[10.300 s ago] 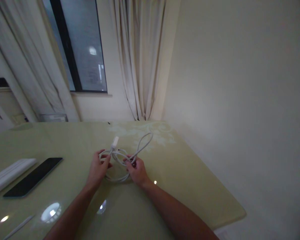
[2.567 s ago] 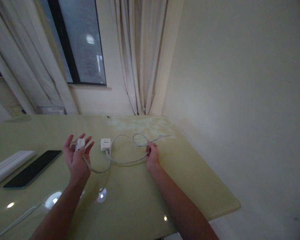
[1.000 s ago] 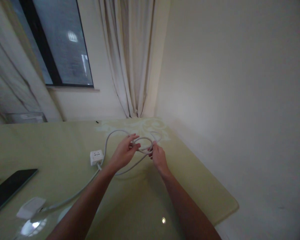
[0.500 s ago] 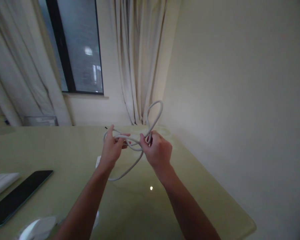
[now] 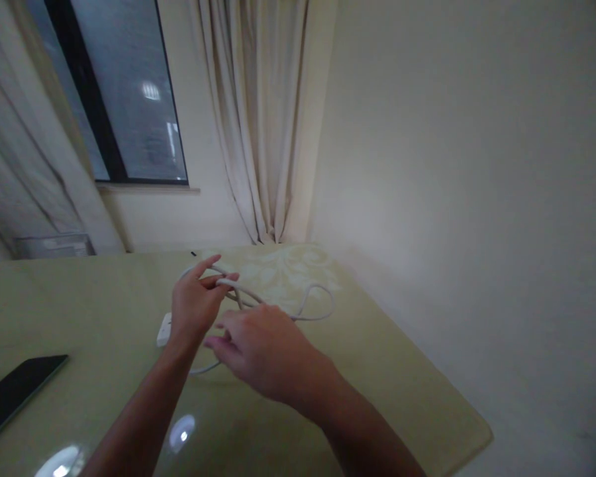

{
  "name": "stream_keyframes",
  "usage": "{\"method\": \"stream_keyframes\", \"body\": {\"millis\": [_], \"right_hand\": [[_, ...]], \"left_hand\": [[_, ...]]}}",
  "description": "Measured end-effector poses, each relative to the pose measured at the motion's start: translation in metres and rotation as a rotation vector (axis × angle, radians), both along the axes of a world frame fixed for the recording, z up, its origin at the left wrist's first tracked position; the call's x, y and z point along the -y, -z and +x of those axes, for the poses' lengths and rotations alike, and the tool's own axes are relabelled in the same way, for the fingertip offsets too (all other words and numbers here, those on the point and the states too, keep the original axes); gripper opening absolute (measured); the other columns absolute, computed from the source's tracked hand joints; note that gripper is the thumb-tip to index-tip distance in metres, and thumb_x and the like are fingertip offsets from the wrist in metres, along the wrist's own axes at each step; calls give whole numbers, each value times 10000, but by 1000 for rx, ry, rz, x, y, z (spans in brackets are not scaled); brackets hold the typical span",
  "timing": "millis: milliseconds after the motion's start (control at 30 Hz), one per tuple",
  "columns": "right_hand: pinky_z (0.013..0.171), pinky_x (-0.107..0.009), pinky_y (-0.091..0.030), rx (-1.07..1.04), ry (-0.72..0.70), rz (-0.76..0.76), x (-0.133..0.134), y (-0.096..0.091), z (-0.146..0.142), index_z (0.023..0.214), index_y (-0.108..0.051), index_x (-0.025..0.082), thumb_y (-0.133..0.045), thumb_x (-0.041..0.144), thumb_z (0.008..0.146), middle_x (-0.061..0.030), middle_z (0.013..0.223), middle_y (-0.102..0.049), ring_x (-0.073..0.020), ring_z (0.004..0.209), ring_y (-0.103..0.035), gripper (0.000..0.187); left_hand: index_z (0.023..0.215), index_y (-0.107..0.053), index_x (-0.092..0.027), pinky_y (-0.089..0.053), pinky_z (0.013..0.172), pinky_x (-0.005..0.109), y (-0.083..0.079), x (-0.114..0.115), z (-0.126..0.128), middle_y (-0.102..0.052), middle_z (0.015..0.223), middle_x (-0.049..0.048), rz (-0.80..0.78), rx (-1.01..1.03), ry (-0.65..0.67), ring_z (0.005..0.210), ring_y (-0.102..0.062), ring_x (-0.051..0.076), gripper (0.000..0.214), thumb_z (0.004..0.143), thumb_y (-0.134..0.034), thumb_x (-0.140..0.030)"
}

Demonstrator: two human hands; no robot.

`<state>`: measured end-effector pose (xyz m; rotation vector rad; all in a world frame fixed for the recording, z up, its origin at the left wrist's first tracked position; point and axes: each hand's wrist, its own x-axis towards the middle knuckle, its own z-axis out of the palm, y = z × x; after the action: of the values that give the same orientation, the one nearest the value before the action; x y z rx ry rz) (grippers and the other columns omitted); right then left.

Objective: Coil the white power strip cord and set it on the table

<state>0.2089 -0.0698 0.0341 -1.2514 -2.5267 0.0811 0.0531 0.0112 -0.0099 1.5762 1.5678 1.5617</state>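
A pale cable (image 5: 248,292) hangs in loose coils just above the table. My left hand (image 5: 197,301) is closed on its loops, with the cable passing between thumb and fingers. My right hand (image 5: 268,351) is in front of the coils, palm down, its thumb and forefinger apart with nothing visible between them; its other fingers are hidden. A cable loop (image 5: 332,306) sticks out to the right behind that hand. Another stretch of the cable runs below, partly covered by both hands. Beside my left wrist lies a white block like a power strip's end (image 5: 163,329).
A dark flat device (image 5: 17,396) lies on the glossy greenish table (image 5: 377,397) at left. A small black item (image 5: 193,254) is near the far edge. Wall (image 5: 451,199) borders the right side; curtains (image 5: 258,132) and a window (image 5: 134,99) stand behind.
My right hand has moved down and left, turning palm down and loosening from the coils. The upright loop has dropped to the right. The view has shifted a little rightward.
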Motion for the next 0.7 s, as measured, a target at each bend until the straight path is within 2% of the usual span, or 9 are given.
{"method": "stream_keyframes", "body": {"millis": [100, 167, 233, 300, 400, 567, 633, 700], "right_hand": [[812, -390, -603, -55, 200, 46, -18, 22, -18, 1310, -637, 48, -575, 239, 1037, -219, 1197, -757, -301, 1043, -754, 339], [870, -413, -610, -93, 263, 76, -32, 34, -23, 1357, -594, 48, -521, 184, 1040, -229, 1244, -736, -303, 1101, -739, 352], [881, -419, -610, -106, 262, 87, -43, 39, -22, 1333, -607, 70, -497, 188, 1045, -219, 1216, -746, -300, 1095, -742, 330], [831, -405, -608, -102, 273, 70, -49, 37, -18, 1281, -644, 101, -472, 197, 1054, -195, 1150, -771, -295, 1025, -762, 301], [756, -366, -575, -134, 267, 66, -51, 27, -8, 1189, -709, 181, -455, 227, 1068, -128, 1077, -802, -273, 918, -777, 285], [711, -276, -479, -343, 176, 42, -44, 12, 4, 1187, -731, 261, -591, 293, 997, -39, 1003, -807, -186, 830, -733, 238], [674, -248, -446, -483, 97, -26, -44, 8, 10, 1095, -743, 237, -658, 271, 916, -3, 878, -776, -146, 742, -682, 202], [632, -231, -424, -672, -5, -121, -45, 4, 20, 973, -727, 205, -686, 259, 839, 28, 763, -708, -119, 664, -618, 150]], "left_hand": [[1419, -658, -140, -613, 842, 414, 0, 4, 2, -837, 852, 86, 65, -85, 1, 819, -801, 292, 681, 778, -768, -343], [1466, -622, -131, -608, 831, 402, 2, 5, 3, -841, 906, 92, 117, -164, -11, 823, -795, 282, 687, 814, -716, -327], [1493, -599, -130, -604, 805, 385, 4, 6, 4, -840, 924, 88, 154, -237, -13, 830, -788, 273, 676, 841, -666, -295], [1509, -585, -147, -602, 776, 363, 6, 7, 4, -838, 936, 75, 185, -270, 6, 835, -784, 258, 655, 866, -626, -267], [1534, -542, -160, -599, 699, 327, 6, 7, 3, -822, 904, 62, 199, -207, 78, 776, -776, 233, 646, 904, -614, -282], [1589, -385, -142, -570, 562, 296, 3, 2, -5, -791, 841, 71, 143, 3, 208, 653, -753, 227, 806, 917, -678, -475], [1510, -475, -137, -566, 549, 294, 3, -1, -16, -780, 785, 69, 100, 72, 205, 608, -738, 223, 789, 906, -671, -605], [1309, -642, -127, -537, 518, 273, 6, -7, -33, -746, 675, 62, 41, 132, 142, 550, -700, 207, 700, 907, -613, -699]]}}
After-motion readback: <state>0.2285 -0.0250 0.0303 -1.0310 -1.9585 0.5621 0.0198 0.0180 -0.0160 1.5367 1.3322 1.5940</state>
